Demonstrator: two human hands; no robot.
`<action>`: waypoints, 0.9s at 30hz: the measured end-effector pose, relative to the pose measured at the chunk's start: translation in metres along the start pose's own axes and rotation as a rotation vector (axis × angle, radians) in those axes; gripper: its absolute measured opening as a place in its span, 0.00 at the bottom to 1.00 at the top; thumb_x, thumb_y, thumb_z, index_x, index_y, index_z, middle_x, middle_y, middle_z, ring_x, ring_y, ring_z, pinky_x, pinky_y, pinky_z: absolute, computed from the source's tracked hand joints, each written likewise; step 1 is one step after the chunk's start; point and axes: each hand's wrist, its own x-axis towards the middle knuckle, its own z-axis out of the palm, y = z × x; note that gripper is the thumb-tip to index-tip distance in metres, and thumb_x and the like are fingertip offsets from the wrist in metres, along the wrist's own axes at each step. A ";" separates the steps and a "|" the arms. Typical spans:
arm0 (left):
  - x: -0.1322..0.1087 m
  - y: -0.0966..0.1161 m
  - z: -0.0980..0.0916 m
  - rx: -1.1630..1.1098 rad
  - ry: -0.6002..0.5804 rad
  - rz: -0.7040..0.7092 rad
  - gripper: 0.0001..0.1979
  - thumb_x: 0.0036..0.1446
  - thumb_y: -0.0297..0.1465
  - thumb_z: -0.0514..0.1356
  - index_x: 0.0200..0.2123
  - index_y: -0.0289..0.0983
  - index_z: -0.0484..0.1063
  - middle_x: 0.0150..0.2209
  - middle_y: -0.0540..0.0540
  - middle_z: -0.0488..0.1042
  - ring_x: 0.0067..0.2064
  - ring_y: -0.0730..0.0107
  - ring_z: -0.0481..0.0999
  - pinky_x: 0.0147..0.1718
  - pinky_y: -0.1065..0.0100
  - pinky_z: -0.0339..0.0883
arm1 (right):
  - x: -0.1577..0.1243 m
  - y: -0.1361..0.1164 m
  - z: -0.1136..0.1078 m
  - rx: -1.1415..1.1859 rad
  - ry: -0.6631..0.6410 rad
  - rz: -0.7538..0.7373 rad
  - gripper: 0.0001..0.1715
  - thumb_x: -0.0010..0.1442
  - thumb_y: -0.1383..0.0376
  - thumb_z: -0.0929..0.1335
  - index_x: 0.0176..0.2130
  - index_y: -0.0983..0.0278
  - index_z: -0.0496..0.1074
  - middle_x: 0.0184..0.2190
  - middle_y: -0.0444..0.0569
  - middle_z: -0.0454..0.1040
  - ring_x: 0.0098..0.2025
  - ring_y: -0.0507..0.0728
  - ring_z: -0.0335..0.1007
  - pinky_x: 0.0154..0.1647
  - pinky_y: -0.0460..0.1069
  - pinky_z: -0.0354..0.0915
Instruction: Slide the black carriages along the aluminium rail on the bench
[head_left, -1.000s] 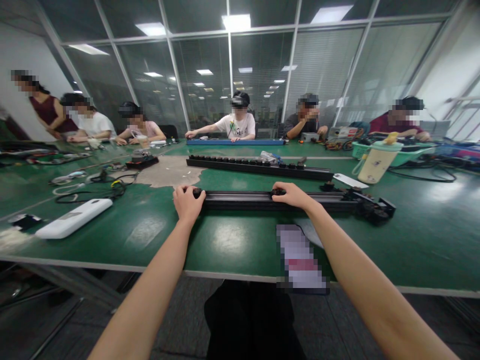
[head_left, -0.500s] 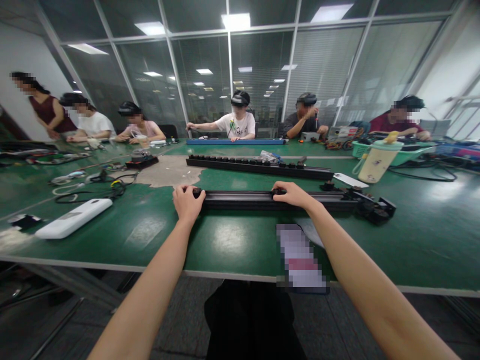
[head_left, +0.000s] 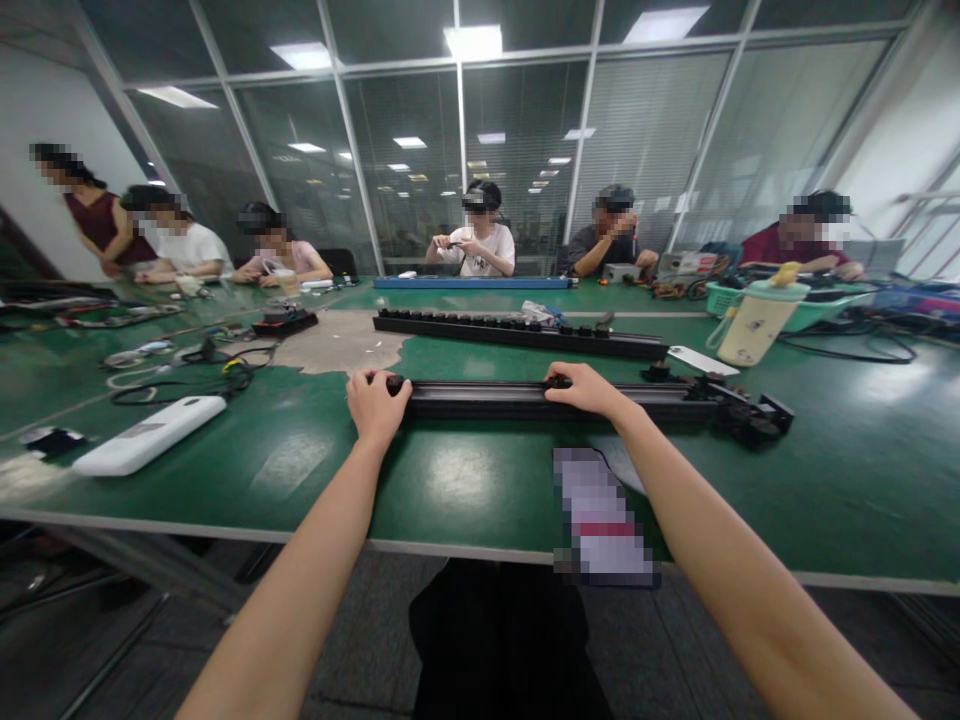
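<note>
A long black rail [head_left: 480, 400] lies on the green table in front of me. At its left end my left hand [head_left: 379, 405] is closed round a small black knob-like part [head_left: 394, 384]. Farther right along the rail, the fingers of my right hand [head_left: 581, 386] are closed on another small black part [head_left: 557, 382]. Loose black parts [head_left: 757, 415] are gathered at the rail's right end. Behind it lies a second long black rail [head_left: 517, 335] with a row of black round pieces on top.
A phone [head_left: 604, 520] lies at the near table edge. To the left are a white case [head_left: 150, 436] and black cables [head_left: 180, 385]. A cup [head_left: 761, 320] and a green basket [head_left: 825, 308] stand at the right. Several people are beyond the table, near a blue bar [head_left: 472, 284].
Both my hands stay in the same places on the rail. The person across the table has drawn an outstretched arm in and now has both hands raised together in front of the chest.
</note>
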 end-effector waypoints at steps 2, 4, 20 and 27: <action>0.000 0.000 0.000 0.001 0.002 0.000 0.16 0.59 0.43 0.61 0.44 0.39 0.79 0.53 0.36 0.69 0.58 0.46 0.66 0.62 0.51 0.62 | 0.000 0.000 0.000 -0.004 0.003 0.000 0.10 0.52 0.58 0.71 0.34 0.61 0.74 0.33 0.46 0.79 0.40 0.60 0.73 0.42 0.51 0.64; 0.000 0.000 0.000 -0.001 0.001 -0.001 0.16 0.59 0.43 0.61 0.44 0.40 0.79 0.53 0.36 0.69 0.58 0.46 0.66 0.61 0.51 0.62 | 0.000 0.000 0.000 -0.007 0.008 0.001 0.10 0.52 0.58 0.71 0.34 0.61 0.74 0.33 0.47 0.79 0.40 0.60 0.73 0.42 0.51 0.64; 0.000 -0.002 0.001 -0.010 -0.009 0.000 0.16 0.60 0.42 0.62 0.44 0.39 0.79 0.53 0.36 0.68 0.58 0.45 0.66 0.61 0.51 0.62 | -0.003 0.005 -0.008 -0.003 -0.049 0.054 0.13 0.54 0.58 0.72 0.39 0.61 0.78 0.38 0.48 0.81 0.42 0.61 0.75 0.46 0.52 0.67; 0.000 0.000 0.000 0.021 -0.011 0.000 0.17 0.60 0.42 0.62 0.45 0.38 0.80 0.54 0.36 0.69 0.58 0.47 0.66 0.62 0.53 0.62 | -0.009 0.015 -0.018 0.029 -0.144 0.119 0.26 0.58 0.47 0.72 0.50 0.59 0.77 0.50 0.51 0.81 0.51 0.64 0.76 0.56 0.56 0.67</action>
